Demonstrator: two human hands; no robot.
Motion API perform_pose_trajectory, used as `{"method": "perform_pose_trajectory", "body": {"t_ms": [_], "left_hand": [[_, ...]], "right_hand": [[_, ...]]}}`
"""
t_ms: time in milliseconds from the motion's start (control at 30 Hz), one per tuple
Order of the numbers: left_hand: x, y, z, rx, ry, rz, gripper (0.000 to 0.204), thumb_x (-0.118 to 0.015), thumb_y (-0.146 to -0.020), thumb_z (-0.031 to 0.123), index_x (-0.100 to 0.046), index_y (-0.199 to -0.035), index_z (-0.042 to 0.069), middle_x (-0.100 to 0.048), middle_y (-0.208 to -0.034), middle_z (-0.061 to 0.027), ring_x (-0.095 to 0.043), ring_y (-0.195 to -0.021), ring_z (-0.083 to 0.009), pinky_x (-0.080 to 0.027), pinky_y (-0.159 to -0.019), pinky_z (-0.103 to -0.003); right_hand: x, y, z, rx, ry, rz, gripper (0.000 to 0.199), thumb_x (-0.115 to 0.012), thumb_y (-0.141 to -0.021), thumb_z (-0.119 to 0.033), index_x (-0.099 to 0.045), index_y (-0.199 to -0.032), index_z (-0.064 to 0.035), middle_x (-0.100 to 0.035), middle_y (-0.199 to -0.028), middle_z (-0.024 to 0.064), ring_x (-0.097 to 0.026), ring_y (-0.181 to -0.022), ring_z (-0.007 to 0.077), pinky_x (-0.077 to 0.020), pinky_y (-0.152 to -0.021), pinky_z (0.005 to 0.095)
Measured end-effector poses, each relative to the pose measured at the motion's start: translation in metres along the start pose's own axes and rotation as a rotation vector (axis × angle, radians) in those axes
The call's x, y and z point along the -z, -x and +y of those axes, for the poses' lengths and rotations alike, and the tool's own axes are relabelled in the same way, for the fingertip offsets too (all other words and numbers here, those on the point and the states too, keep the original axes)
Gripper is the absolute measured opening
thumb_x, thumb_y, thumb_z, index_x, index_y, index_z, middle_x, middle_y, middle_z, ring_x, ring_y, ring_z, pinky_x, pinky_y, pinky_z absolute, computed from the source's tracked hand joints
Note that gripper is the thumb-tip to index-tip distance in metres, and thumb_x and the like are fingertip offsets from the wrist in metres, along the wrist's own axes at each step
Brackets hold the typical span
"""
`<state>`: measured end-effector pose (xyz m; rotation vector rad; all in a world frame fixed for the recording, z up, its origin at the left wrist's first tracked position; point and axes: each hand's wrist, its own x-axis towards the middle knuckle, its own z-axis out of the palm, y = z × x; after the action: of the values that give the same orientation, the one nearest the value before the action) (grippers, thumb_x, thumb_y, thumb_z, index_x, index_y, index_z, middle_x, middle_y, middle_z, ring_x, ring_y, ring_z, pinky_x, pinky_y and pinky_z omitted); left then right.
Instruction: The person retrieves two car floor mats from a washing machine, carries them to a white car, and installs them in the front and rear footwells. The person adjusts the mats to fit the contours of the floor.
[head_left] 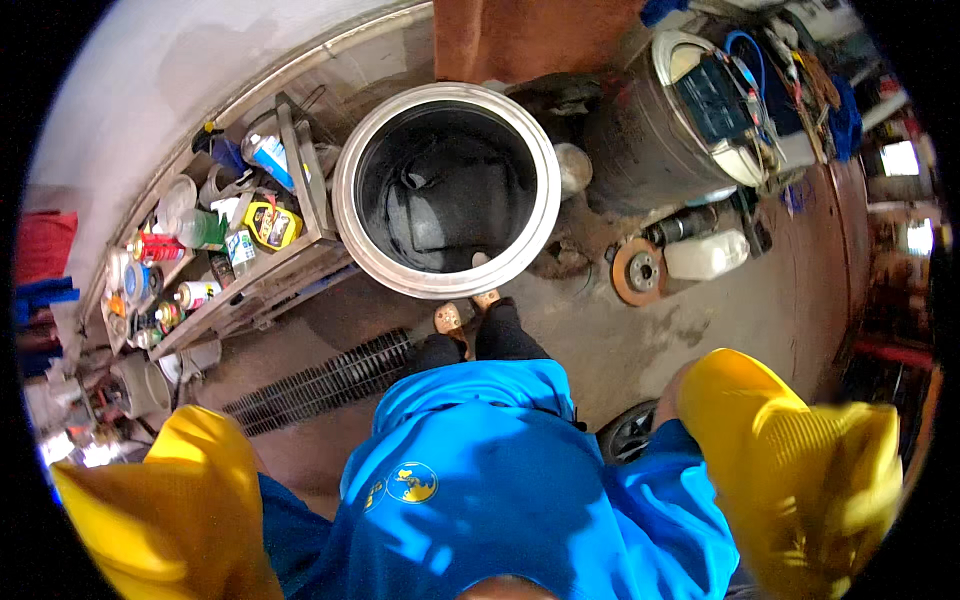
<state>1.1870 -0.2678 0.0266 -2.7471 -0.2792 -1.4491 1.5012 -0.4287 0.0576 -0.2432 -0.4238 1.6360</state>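
Note:
Both my arms are in yellow rubber gloves and I wear a blue shirt (480, 480). My left hand (170, 520) is raised at the lower left, close to the camera and blurred. My right hand (810, 480) is up at the lower right, also blurred. Nothing shows in either glove, and the fingers are not clear. In front of my sandalled feet (470, 315) stands a big open metal drum (350, 230), dark inside. Neither hand touches it.
A low metal shelf (270, 280) with spray cans and bottles runs along the left wall. A floor drain grate (320, 385) lies at my left. To the right are a second drum (640, 140) topped with wires, a rusty brake disc (638, 270), a white jug (705, 255) and a tyre (630, 430).

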Motion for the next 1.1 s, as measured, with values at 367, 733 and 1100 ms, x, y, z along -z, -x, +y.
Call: {"method": "perform_pose_trajectory", "body": {"t_ms": [367, 733, 1100], "left_hand": [[-0.168, 0.119, -0.021, 1.542, 0.150, 0.096, 0.025, -0.045, -0.092, 0.002, -0.058, -0.112, -0.005, -0.065, -0.100, -0.0166, -0.064, -0.087, -0.0207, -0.050, -0.081, -0.030], [-0.259, 0.215, 0.010, 2.260, 0.209, -0.034, 0.026, -0.047, -0.092, 0.007, -0.059, -0.111, -0.006, -0.067, -0.094, -0.0148, -0.064, -0.085, -0.0189, -0.051, -0.078, -0.030], [-0.277, 0.243, 0.002, 2.360, 0.347, -0.085, 0.025, -0.048, -0.091, 0.005, -0.059, -0.110, -0.006, -0.067, -0.097, -0.0165, -0.064, -0.089, -0.0204, -0.050, -0.083, -0.030]], "right_hand": [[0.577, -0.222, 0.152, -0.792, 1.462, 0.999, 0.047, -0.065, -0.080, -0.038, -0.059, -0.115, -0.0067, -0.064, -0.086, 0.0109, -0.062, -0.073, 0.0210, -0.0497, -0.068, 0.0330], [0.765, -0.219, 0.230, -0.989, 1.514, 1.501, 0.083, -0.077, -0.067, -0.044, -0.041, -0.130, -0.0022, -0.052, -0.128, 0.0215, -0.050, -0.120, 0.0338, -0.0418, -0.101, 0.0401], [0.755, -0.243, 0.236, -0.647, 1.645, 1.155, 0.041, -0.069, -0.075, -0.025, -0.057, -0.102, 0.0028, -0.062, -0.099, 0.0239, -0.061, -0.092, 0.0384, -0.0495, -0.080, 0.0403]]}}
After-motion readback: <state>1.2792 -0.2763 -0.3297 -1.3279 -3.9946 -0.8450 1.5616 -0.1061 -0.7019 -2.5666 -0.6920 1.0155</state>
